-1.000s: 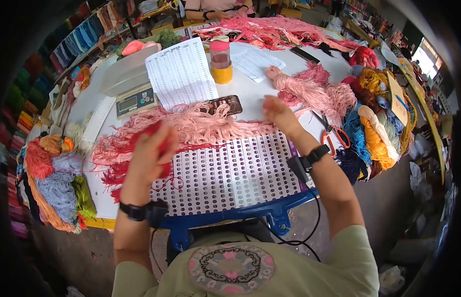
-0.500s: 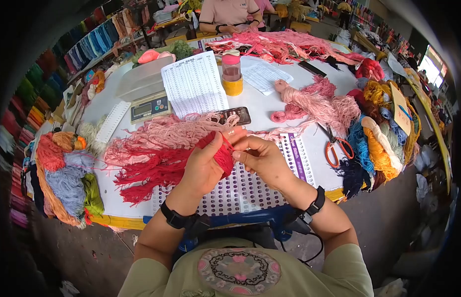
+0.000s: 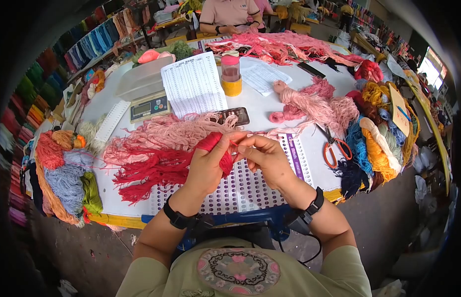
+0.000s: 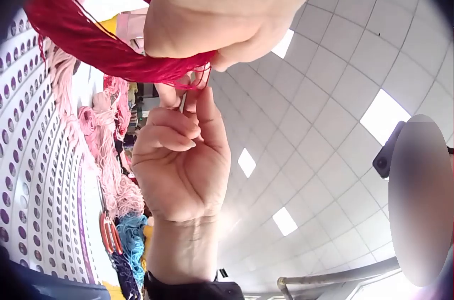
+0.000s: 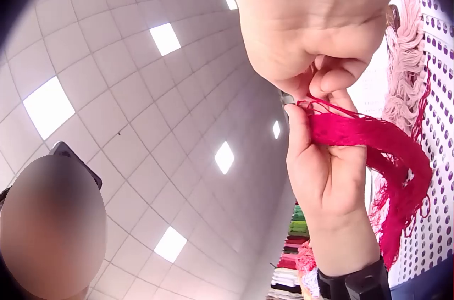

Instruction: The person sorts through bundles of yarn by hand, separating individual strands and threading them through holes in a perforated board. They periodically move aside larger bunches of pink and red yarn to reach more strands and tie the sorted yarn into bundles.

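A crimson skein of yarn hangs from my left hand, which grips it near its bound end. In the right wrist view the skein lies across the left palm and droops in a loop. My right hand meets the left hand's fingertips and pinches thin red strands at the skein's end. The left wrist view shows the right hand with fingers curled toward the thumb at those strands. Under both hands lies a white board with rows of purple holes.
Pale pink yarn lies behind the skein. Orange-handled scissors rest at the right, near colourful yarn bundles. A scale, a printed sheet, a bottle and a phone stand farther back. Another person sits opposite.
My hands were apart, with the red skein in the left one; they came together over the board. Since half a second ago they stay joined, fingers shifting slightly at the strands.
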`<state>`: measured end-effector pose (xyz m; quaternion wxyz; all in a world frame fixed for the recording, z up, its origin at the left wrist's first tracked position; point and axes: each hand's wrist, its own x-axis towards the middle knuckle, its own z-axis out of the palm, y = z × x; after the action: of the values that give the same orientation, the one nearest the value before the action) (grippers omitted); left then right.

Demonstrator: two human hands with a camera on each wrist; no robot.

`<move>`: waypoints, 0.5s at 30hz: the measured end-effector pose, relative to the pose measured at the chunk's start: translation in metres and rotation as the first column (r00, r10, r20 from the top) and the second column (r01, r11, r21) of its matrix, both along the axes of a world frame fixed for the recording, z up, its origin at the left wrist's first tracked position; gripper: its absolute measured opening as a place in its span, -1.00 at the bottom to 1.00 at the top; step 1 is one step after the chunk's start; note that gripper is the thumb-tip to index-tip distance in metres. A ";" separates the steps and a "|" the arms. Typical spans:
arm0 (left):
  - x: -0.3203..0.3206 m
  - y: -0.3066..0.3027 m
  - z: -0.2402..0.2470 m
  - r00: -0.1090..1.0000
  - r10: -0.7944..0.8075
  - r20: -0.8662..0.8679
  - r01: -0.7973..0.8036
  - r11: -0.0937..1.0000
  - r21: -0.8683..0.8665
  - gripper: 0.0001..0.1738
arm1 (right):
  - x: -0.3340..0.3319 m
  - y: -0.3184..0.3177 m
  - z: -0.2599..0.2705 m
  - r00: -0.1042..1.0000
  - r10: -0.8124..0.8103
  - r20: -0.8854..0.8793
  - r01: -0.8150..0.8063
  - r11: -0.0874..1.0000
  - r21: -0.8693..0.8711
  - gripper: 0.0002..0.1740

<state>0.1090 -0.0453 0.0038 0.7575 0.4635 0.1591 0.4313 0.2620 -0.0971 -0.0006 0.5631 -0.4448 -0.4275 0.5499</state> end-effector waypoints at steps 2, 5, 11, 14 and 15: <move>-0.001 0.000 -0.001 0.998 0.012 -0.054 -0.010 0.999 0.044 -0.65 | 0.000 -0.001 0.000 0.998 -0.004 -0.061 0.004 1.000 -0.001 -0.89; -0.001 0.002 -0.008 0.999 0.004 -0.045 -0.002 0.999 0.045 -0.68 | 0.003 0.000 -0.001 0.990 0.012 -0.138 -0.016 0.999 -0.029 -0.88; 0.003 -0.001 -0.010 0.987 0.039 -0.158 -0.019 0.992 0.124 -0.68 | 0.004 0.001 -0.001 0.994 -0.009 -0.112 0.004 0.999 -0.044 -0.84; 0.005 0.000 -0.011 0.994 0.031 -0.107 -0.026 0.998 0.049 -0.68 | 0.005 0.002 -0.002 0.981 -0.019 -0.193 0.005 0.998 -0.070 -0.86; 0.005 0.001 -0.011 0.994 0.031 -0.107 -0.026 0.999 0.047 -0.68 | 0.006 0.001 -0.001 0.981 -0.019 -0.193 0.005 0.997 -0.072 -0.86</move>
<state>0.1143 -0.0444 -0.0072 0.7308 0.5009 0.1967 0.4199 0.2676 -0.0960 -0.0015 0.5892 -0.4115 -0.3481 0.6019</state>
